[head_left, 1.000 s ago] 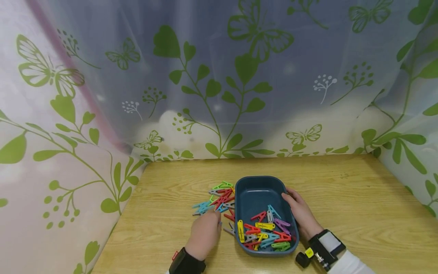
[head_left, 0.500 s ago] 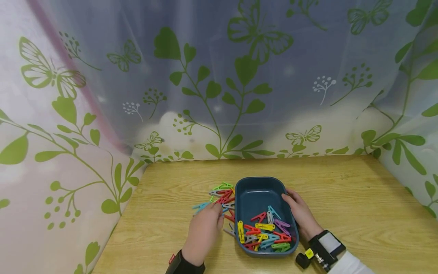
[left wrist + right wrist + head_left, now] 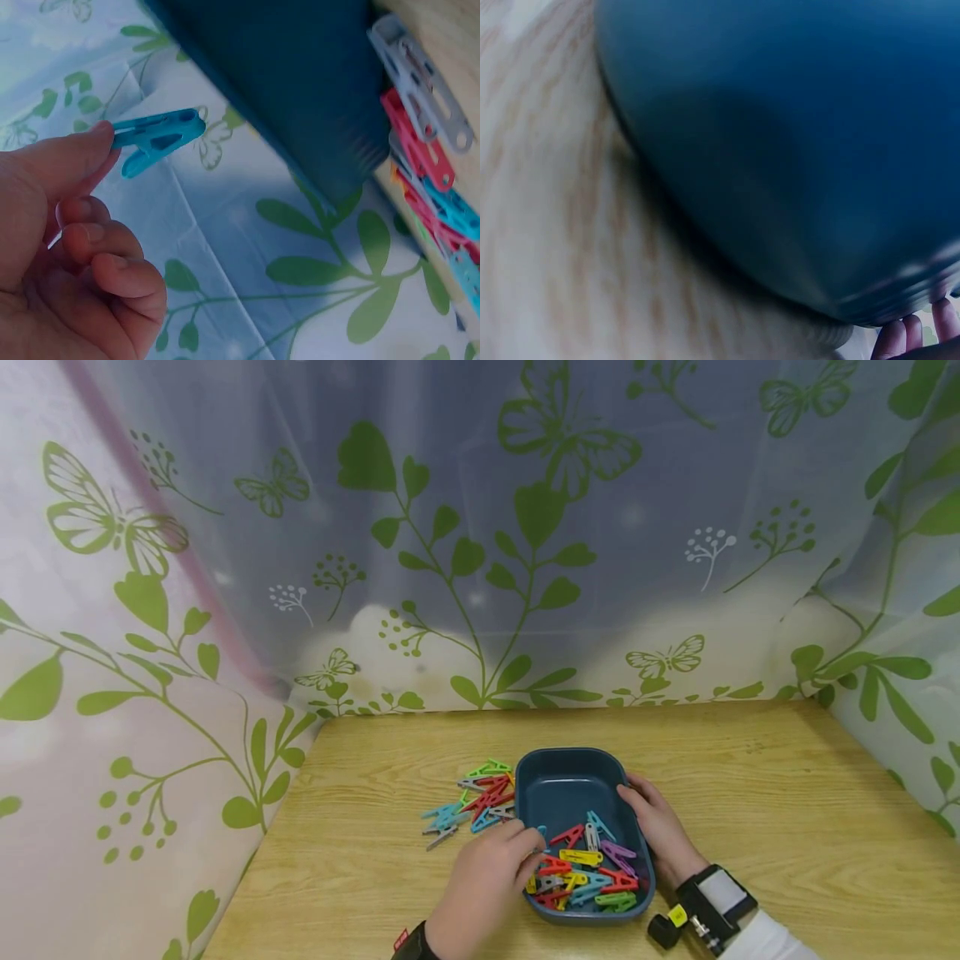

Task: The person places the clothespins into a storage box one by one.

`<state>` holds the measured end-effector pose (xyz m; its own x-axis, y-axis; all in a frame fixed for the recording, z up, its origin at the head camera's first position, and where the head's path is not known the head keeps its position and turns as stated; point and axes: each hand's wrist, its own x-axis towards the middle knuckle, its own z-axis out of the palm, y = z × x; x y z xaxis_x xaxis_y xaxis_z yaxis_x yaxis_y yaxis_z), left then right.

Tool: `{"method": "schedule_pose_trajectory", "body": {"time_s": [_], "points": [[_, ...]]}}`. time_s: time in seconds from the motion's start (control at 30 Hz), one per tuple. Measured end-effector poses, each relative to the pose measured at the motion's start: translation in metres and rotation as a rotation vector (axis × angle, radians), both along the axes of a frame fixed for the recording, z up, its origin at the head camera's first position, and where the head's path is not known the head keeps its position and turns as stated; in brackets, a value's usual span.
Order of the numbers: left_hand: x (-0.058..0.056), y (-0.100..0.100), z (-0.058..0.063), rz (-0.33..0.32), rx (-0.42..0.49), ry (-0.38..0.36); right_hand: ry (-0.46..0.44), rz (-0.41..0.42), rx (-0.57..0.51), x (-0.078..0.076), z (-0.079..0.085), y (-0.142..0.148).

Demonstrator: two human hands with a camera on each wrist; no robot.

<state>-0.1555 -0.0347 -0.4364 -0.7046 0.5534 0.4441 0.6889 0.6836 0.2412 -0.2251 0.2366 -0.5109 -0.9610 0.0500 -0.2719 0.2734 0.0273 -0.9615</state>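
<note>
No text, brand or number can be read. A red tag (image 3: 401, 939) on the black left wrist strap (image 3: 416, 946), over the part of the worktop (image 3: 375, 760) nearer its left edge than its right, bears pale marks too small to make out. A yellow label (image 3: 678, 914) beside the black right wrist strap (image 3: 699, 897), farther from that left edge, carries dark marks, likewise illegible. Neither wrist view offers legible lettering.

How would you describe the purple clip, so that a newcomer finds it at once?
On the wooden table sits a dark blue tray, its right side held by the right hand. Inside, near that side, lies the purple clip. It is the only purple one in view.
</note>
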Motion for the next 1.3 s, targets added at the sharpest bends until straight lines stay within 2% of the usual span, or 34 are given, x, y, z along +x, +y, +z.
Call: {"method": "schedule_pose_trajectory", "body": {"time_s": [0.17,0.33,0.5,0.83,1.3], "points": [[0.000,0.006,-0.006,-0.047,-0.055,-0.046,0.004,0.002,0.000,0.000,-0.001,0.000],[-0.001,0.009,-0.010,-0.033,-0.120,-0.093,0.001,0.001,0.008,0.001,0.000,0.000],[-0.002,0.010,-0.014,-0.016,-0.168,-0.101,0.000,-0.003,0.005,0.001,0.000,0.000],[-0.004,0.012,-0.018,-0.013,-0.186,-0.101,-0.010,-0.003,-0.008,0.001,0.000,0.000],[-0.005,0.013,-0.022,0.000,-0.190,-0.155,-0.008,-0.010,-0.002,0.001,0.001,-0.001]]}}
